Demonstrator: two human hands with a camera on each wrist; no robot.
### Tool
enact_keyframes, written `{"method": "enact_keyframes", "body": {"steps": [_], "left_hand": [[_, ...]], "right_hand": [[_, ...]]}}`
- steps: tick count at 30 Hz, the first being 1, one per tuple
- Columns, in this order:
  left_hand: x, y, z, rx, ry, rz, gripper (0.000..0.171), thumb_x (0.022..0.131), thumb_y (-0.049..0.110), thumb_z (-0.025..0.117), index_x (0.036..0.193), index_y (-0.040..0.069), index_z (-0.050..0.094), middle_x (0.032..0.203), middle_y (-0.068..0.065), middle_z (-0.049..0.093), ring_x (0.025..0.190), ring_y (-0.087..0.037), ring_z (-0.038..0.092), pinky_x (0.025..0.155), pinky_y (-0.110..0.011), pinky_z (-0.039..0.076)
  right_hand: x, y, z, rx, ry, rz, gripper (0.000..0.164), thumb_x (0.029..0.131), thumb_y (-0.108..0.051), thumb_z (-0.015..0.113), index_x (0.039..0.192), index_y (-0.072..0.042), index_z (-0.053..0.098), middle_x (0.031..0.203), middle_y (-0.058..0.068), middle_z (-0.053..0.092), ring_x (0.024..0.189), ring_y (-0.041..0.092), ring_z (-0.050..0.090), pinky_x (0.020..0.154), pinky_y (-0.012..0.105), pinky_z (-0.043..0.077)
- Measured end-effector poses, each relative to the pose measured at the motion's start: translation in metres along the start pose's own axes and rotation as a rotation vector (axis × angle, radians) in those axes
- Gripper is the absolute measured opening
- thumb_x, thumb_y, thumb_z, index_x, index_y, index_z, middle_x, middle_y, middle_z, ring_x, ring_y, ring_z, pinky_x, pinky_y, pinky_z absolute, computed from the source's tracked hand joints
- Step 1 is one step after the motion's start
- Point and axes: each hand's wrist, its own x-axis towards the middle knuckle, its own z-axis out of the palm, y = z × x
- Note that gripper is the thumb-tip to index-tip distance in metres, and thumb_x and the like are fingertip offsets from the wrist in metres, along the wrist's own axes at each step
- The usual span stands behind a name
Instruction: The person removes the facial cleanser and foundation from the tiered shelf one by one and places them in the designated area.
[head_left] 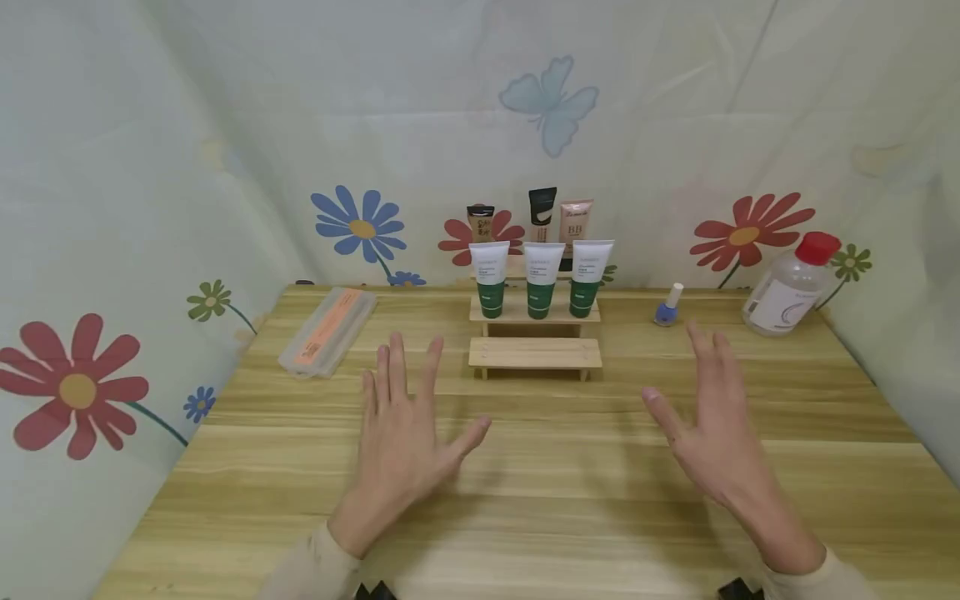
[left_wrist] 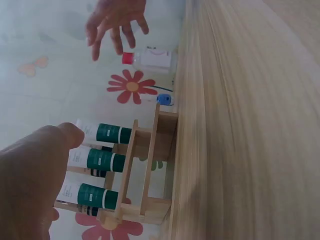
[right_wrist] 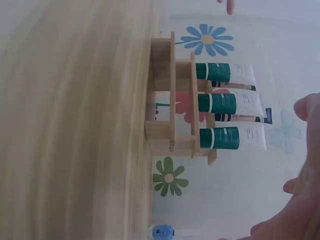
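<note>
With the clock centred on the surface (head_left: pixel 540 508), a flat clear case (head_left: pixel 327 333) lies at ten o'clock; at nine hovers the left hand (head_left: pixel 403 443), fingers spread, holding nothing. At twelve, three green-and-white tubes (head_left: pixel 542 283) stand upright on the middle tier of the wooden stand (head_left: pixel 536 352); a brush from either hand could topple them, their caps giving small footing. At one, the small blue bottle (head_left: pixel 666 313) could tip if nudged by the right hand (head_left: pixel 720 437), spread and ungripping at three; the red-capped bottle (head_left: pixel 785 302) sits at two. The front row partly hides the back tubes (head_left: pixel 542 218); the case's contents are hard to make out.
</note>
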Motion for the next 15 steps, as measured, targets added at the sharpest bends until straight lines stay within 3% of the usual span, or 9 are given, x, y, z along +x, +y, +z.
{"method": "enact_keyframes", "body": {"steps": [4, 7, 10, 11, 15], "left_hand": [[0.011, 0.000, 0.000, -0.162, -0.002, -0.022, 0.108, 0.096, 0.071, 0.073, 0.178, 0.021, 0.025, 0.184, -0.025, 0.009, 0.167, -0.051, 0.023, 0.128, -0.072, 0.031], [0.020, 0.000, 0.004, -0.292, -0.031, -0.054, 0.099, 0.098, 0.062, 0.075, 0.176, 0.020, 0.030, 0.182, -0.022, 0.021, 0.162, -0.048, 0.035, 0.122, -0.072, 0.041], [0.031, -0.002, 0.012, -0.392, -0.059, -0.088, 0.091, 0.101, 0.057, 0.074, 0.174, 0.021, 0.034, 0.177, -0.017, 0.033, 0.155, -0.044, 0.047, 0.118, -0.068, 0.047], [0.035, -0.002, 0.016, -0.418, -0.062, -0.100, 0.088, 0.102, 0.056, 0.074, 0.173, 0.021, 0.035, 0.175, -0.016, 0.037, 0.152, -0.043, 0.051, 0.116, -0.066, 0.049], [0.048, -0.004, 0.034, -0.521, -0.056, -0.135, 0.079, 0.104, 0.050, 0.074, 0.169, 0.018, 0.041, 0.166, -0.016, 0.048, 0.140, -0.041, 0.062, 0.111, -0.061, 0.054]], "right_hand": [[0.010, 0.004, -0.009, 0.190, 0.073, -0.005, 0.087, 0.112, -0.033, 0.069, 0.180, -0.017, 0.017, 0.181, 0.024, 0.022, 0.161, 0.056, 0.028, 0.123, 0.081, 0.028], [0.020, 0.008, -0.011, 0.315, 0.125, 0.002, 0.080, 0.111, -0.025, 0.072, 0.177, -0.016, 0.028, 0.175, 0.018, 0.036, 0.156, 0.046, 0.041, 0.126, 0.046, 0.044], [0.033, 0.010, -0.010, 0.406, 0.167, 0.011, 0.072, 0.110, -0.020, 0.073, 0.173, -0.016, 0.037, 0.166, 0.012, 0.047, 0.148, 0.026, 0.051, 0.111, 0.016, 0.048], [0.037, 0.009, -0.010, 0.430, 0.181, 0.012, 0.070, 0.109, -0.020, 0.074, 0.171, -0.017, 0.040, 0.162, 0.010, 0.050, 0.143, 0.021, 0.054, 0.104, 0.011, 0.048], [0.052, 0.005, -0.006, 0.517, 0.229, 0.010, 0.063, 0.107, -0.018, 0.077, 0.164, -0.018, 0.049, 0.147, 0.000, 0.060, 0.130, 0.010, 0.063, 0.097, 0.014, 0.052]]}}
